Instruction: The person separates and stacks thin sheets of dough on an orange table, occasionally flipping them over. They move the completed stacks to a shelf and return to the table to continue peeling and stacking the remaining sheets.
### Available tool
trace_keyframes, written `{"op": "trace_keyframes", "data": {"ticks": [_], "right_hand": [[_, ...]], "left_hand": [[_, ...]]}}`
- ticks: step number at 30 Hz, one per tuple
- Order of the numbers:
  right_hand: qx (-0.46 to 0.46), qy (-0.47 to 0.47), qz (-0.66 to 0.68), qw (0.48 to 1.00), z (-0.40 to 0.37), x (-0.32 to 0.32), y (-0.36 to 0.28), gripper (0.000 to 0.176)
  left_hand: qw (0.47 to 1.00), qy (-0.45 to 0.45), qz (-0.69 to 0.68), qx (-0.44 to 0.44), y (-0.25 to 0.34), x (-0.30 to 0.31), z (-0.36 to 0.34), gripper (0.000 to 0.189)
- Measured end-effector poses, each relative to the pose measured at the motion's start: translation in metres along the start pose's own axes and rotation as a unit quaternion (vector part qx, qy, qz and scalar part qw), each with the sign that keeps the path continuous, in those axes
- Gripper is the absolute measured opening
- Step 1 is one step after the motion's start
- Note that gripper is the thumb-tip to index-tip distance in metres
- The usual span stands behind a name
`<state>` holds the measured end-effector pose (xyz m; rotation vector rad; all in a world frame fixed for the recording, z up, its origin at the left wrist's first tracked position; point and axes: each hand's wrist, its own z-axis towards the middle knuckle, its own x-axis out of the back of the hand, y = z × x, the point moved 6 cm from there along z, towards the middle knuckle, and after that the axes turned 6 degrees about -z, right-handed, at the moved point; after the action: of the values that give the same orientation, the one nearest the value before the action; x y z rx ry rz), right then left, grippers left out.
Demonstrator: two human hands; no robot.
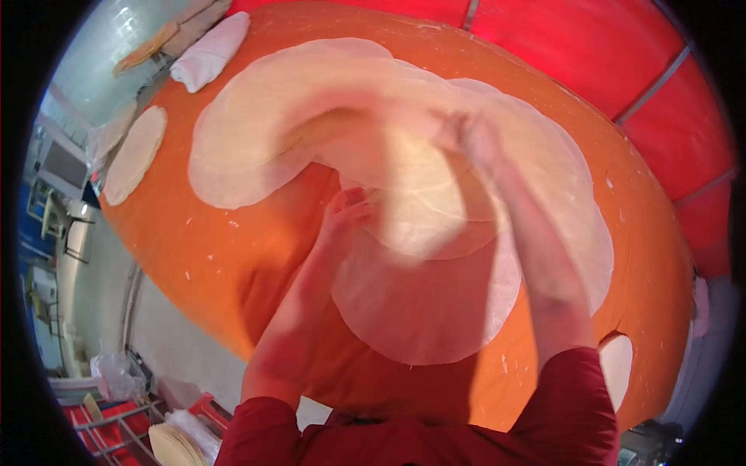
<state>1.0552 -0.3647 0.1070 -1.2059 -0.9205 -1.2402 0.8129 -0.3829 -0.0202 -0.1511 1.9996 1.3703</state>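
Observation:
My left hand (347,211) is at the near left edge of a thin round flatbread sheet (423,206), its fingers bent around that edge. My right hand (475,141) is smeared by motion over the sheet's far right side; whether its fingers grip the sheet cannot be made out. The sheet is blurred and partly in shadow. Below it, nearer my body, another round flatbread (427,311) lies flat. Several more pale sheets (245,147) overlap in an arc from the left across the far side to the right.
A large domed orange cloth surface (210,256) bears the sheets. White folded cloth (211,53) lies at its far left, near an oval pale piece (136,155). Red panels (575,43) stand behind. At lower left, a rack (116,431) stands beside a stack of flatbreads (175,444).

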Motion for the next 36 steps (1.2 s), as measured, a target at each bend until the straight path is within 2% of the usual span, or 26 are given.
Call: {"op": "trace_keyframes", "data": {"ticks": [1,2,3,4,5,6,8,9,10,12,13,15,16,18,20,22,23,25,26,27,28,29,31,33,35,36], "right_hand": [[-0.122,0.099,0.436,0.886,0.01,0.036,0.028,0.017],[-0.15,0.077,0.123,0.978,0.021,0.081,0.053,0.022],[-0.034,0.202,-0.023,0.979,0.023,0.127,0.057,0.017],[-0.047,0.222,0.308,0.924,0.008,0.163,0.049,0.019],[0.007,0.279,0.037,0.96,-0.008,0.201,0.037,0.02],[0.062,0.31,-0.236,0.919,-0.024,0.216,0.027,0.023],[0.075,0.357,-0.329,0.871,-0.061,0.213,0.019,0.026],[0.068,0.302,-0.366,0.878,-0.071,0.193,0.019,0.028],[0.057,0.245,-0.401,0.881,-0.08,0.164,0.023,0.031],[0.039,0.076,-0.399,0.913,-0.092,0.082,0.059,0.035],[-0.01,-0.048,-0.449,0.892,-0.096,0.038,0.074,0.03],[-0.042,-0.13,-0.356,0.924,-0.102,-0.016,0.101,0.026],[-0.046,-0.126,-0.352,0.926,-0.1,-0.017,0.112,0.026],[-0.176,-0.101,-0.242,0.949,-0.09,-0.005,0.139,0.027],[-0.184,-0.066,-0.247,0.949,-0.089,0.009,0.135,0.03],[-0.119,0.104,-0.31,0.937,-0.095,0.02,0.112,0.033],[-0.067,0.12,-0.3,0.944,-0.102,-0.002,0.104,0.035],[-0.046,0.161,-0.296,0.94,-0.124,-0.053,0.104,0.035],[-0.033,0.182,-0.293,0.938,-0.124,-0.056,0.105,0.035],[-0.02,0.202,-0.289,0.935,-0.123,-0.056,0.104,0.035],[-0.047,0.148,-0.203,0.967,-0.115,-0.056,0.119,0.034],[-0.072,0.09,-0.113,0.987,-0.108,-0.058,0.132,0.033],[-0.119,0.016,-0.054,0.991,-0.09,-0.019,0.128,0.025],[-0.106,-0.017,-0.182,0.977,-0.061,-0.004,0.174,0.018],[-0.067,0.11,-0.147,0.981,-0.059,0.086,0.131,0.013],[-0.048,0.103,-0.205,0.972,-0.062,0.113,0.107,0.011]], "left_hand": [[0.999,-0.002,0.05,-0.019,-0.001,0.003,0.003,0.039],[0.999,-0.009,0.045,-0.01,-0.003,-0.004,0.003,0.039],[1.0,-0.006,-0.012,0.012,-0.001,-0.013,0.001,0.036],[0.997,-0.004,-0.068,0.032,-0.002,-0.02,0.003,0.034],[0.997,-0.008,-0.072,0.038,-0.011,-0.024,0.009,0.034],[0.998,-0.068,-0.007,-0.012,-0.019,-0.036,0.018,0.031],[0.988,-0.13,0.051,-0.062,-0.029,-0.071,0.027,0.028],[0.988,-0.089,-0.103,0.066,-0.042,-0.091,0.03,0.02],[0.948,-0.045,-0.249,0.193,-0.06,-0.109,0.03,0.014],[0.94,-0.06,-0.262,0.212,-0.088,-0.13,0.043,0.015],[0.932,-0.07,-0.275,0.227,-0.101,-0.141,0.048,0.018],[0.933,-0.04,-0.258,0.248,-0.12,-0.16,0.057,0.018],[0.934,-0.009,-0.241,0.263,-0.126,-0.163,0.063,0.018],[0.937,-0.039,-0.225,0.266,-0.134,-0.171,0.079,0.02],[0.934,-0.065,-0.217,0.276,-0.137,-0.174,0.084,0.021],[0.92,-0.023,-0.239,0.309,-0.136,-0.174,0.083,0.029],[0.92,-0.026,-0.237,0.31,-0.138,-0.174,0.084,0.029],[0.942,-0.116,-0.183,0.256,-0.135,-0.179,0.088,0.035],[0.943,-0.119,-0.182,0.254,-0.13,-0.184,0.086,0.035],[0.959,-0.14,-0.108,0.223,-0.118,-0.192,0.082,0.035],[0.969,-0.157,-0.034,0.189,-0.11,-0.195,0.079,0.035],[0.97,-0.153,-0.033,0.186,-0.109,-0.191,0.076,0.035],[0.977,-0.155,-0.001,0.144,-0.098,-0.18,0.069,0.033],[0.985,-0.113,-0.028,0.131,-0.09,-0.144,0.059,0.035],[0.987,-0.045,-0.096,0.123,-0.08,-0.085,0.054,0.038],[0.983,-0.014,-0.133,0.123,-0.075,-0.059,0.05,0.04]]}}
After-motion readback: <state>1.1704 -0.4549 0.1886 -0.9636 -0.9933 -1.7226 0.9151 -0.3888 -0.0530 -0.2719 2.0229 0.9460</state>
